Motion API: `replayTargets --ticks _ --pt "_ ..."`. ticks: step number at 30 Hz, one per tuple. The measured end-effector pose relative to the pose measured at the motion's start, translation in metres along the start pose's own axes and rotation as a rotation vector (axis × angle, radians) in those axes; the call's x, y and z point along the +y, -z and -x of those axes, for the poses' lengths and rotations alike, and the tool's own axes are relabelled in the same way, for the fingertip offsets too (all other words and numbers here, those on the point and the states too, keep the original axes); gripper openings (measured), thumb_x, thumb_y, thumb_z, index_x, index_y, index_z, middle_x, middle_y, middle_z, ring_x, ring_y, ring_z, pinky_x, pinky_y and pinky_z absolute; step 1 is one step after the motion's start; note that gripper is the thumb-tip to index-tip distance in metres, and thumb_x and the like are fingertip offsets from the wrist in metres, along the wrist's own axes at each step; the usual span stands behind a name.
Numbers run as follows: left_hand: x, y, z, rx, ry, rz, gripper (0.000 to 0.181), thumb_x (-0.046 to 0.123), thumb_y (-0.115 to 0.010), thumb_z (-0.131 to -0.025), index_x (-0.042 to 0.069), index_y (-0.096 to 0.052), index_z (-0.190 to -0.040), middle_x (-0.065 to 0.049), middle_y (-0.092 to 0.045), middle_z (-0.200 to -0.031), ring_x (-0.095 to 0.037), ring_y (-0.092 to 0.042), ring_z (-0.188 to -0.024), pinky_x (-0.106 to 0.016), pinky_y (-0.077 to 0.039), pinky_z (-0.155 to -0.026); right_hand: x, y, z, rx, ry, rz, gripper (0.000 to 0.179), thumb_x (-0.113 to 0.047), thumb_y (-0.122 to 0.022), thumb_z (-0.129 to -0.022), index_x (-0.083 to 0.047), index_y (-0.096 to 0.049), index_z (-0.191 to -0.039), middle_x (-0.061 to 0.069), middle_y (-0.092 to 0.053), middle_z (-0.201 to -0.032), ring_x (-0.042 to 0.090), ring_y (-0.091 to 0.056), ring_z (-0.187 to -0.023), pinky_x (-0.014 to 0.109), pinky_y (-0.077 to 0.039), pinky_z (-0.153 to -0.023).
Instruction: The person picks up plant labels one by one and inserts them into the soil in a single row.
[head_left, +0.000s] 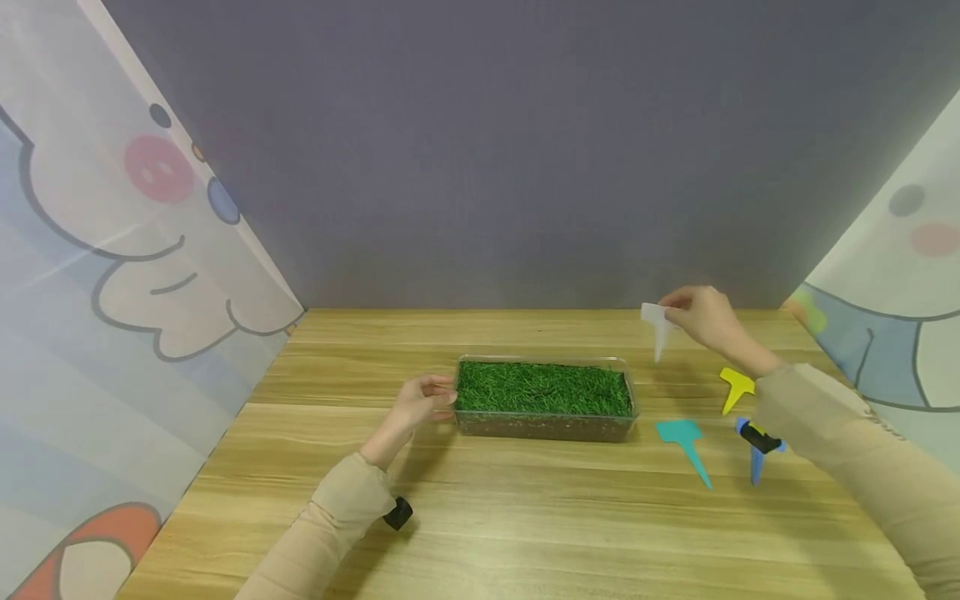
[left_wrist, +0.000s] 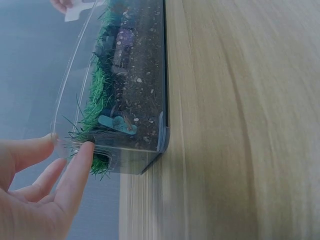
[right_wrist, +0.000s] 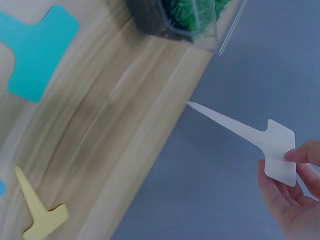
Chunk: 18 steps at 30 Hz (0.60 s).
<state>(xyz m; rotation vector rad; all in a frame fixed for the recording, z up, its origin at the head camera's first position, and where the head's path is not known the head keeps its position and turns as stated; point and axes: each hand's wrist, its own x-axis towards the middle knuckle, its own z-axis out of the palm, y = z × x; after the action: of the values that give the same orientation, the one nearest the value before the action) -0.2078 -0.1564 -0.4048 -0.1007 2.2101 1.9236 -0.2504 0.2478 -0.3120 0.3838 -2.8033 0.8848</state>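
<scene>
A clear plastic box (head_left: pixel 543 427) of dark soil topped with green grass (head_left: pixel 543 388) stands on the wooden table. My left hand (head_left: pixel 416 404) is at the box's left end, its extended fingers touching the end wall and rim in the left wrist view. Off the box's right end, above the table, my right hand (head_left: pixel 703 317) pinches a white T-shaped plant label (right_wrist: pixel 277 150) by its broad head. The label's narrow point hangs down in the head view. Below that hand lie a teal plant label (head_left: pixel 681 432) and a yellow one (head_left: pixel 737 386).
A blue plant label (head_left: pixel 757 467) lies near the right forearm, partly covered by a black strap piece (head_left: pixel 761 437). A grey wall (head_left: pixel 480 167) rises behind the table (head_left: pixel 487 517). Cartoon-printed sheets (head_left: pixel 67 333) flank both sides.
</scene>
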Motion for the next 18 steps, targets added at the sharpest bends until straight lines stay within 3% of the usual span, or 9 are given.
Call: replayTargets --ticks 8,18 --pt "0.001 0.000 0.001 -0.003 0.008 0.001 0.033 -0.006 -0.056 -0.082 -0.009 -0.051 -0.114 -0.021 -0.055 -0.099 -0.022 -0.059 -0.081 -0.047 -0.051 -0.082 -0.027 -0.005 -0.001 0.032 0.018 -0.010 0.022 -0.007 -0.051 -0.086 0.008 -0.062 -0.098 0.029 -0.059 -0.094 0.028 -0.055 -0.071 0.026 -0.040 -0.050" --pt "0.000 0.000 0.000 0.001 -0.007 0.032 0.032 -0.007 -0.055 -0.082 -0.011 -0.050 -0.113 -0.025 -0.054 -0.101 -0.026 -0.058 -0.085 -0.047 -0.051 -0.081 -0.061 -0.019 -0.006 0.011 0.034 -0.085 0.019 -0.005 -0.053 -0.085 0.006 -0.063 -0.097 0.026 -0.061 -0.095 0.029 -0.056 -0.074 0.026 -0.042 -0.053"
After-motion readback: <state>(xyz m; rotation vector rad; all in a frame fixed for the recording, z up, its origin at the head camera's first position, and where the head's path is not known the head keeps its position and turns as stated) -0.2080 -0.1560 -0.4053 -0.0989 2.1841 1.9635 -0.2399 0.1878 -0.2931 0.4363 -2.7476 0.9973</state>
